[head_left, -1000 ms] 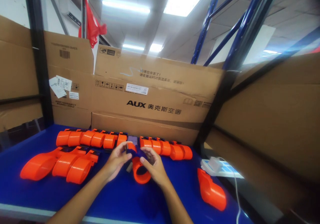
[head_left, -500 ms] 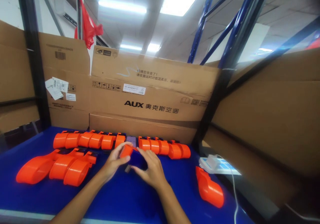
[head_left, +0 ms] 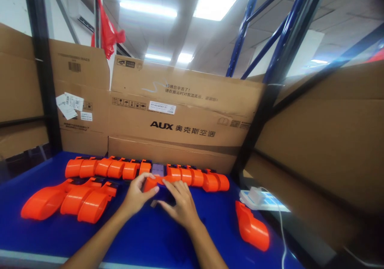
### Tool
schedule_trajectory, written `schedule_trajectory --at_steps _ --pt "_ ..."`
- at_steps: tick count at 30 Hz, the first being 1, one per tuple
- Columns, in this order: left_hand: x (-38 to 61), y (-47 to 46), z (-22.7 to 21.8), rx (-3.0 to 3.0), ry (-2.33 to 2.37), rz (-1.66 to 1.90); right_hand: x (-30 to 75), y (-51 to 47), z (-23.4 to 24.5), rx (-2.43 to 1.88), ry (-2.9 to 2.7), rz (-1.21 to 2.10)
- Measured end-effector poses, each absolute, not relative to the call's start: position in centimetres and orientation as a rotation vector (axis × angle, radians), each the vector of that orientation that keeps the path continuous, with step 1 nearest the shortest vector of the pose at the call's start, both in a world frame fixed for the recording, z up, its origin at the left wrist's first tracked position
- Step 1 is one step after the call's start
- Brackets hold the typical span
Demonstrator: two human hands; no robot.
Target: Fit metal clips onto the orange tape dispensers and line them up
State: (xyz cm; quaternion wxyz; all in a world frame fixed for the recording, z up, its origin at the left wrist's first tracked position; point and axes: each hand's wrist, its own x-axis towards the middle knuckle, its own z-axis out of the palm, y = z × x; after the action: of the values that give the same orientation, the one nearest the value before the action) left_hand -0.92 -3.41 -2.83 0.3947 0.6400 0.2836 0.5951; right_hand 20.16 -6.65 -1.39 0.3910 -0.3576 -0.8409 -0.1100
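My left hand (head_left: 136, 195) grips an orange plastic loop (head_left: 149, 184) between thumb and fingers, above the middle of the table. My right hand (head_left: 183, 203) has its fingertips on the flat orange strip running from that loop, its thumb lower down. Dark blue shows between the hands, and I cannot tell whether it is a part of the piece or the table. A small greyish piece (head_left: 154, 203) lies just below the held loop. Behind my hands, similar orange loops with dark ends stand in a left back row (head_left: 117, 169) and a right back row (head_left: 197, 178).
Several larger orange loops (head_left: 93, 207) lie at the left front of the blue table (head_left: 144, 237). A single orange loop (head_left: 254, 231) is on the right, near a white power strip (head_left: 264, 200) with a cable (head_left: 282, 237). Cardboard (head_left: 180, 149) walls the back; a phone-like rectangle (head_left: 158, 169) stands between the rows.
The held orange loop has turned, so more of its strip shows flat between my hands. My right fingers have closed in on it slightly; the things on the table stay put.
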Motion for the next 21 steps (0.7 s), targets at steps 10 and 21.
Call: schedule_trajectory --at_steps 10,21 --pt "-0.93 -3.51 -3.01 1.620 0.771 1.543 19.95 -6.87 -1.40 -0.908 -2.123 -0.321" --pt "-0.88 -3.88 -2.46 1.558 0.654 1.500 19.76 -7.29 -1.21 -0.914 -2.022 -0.215"
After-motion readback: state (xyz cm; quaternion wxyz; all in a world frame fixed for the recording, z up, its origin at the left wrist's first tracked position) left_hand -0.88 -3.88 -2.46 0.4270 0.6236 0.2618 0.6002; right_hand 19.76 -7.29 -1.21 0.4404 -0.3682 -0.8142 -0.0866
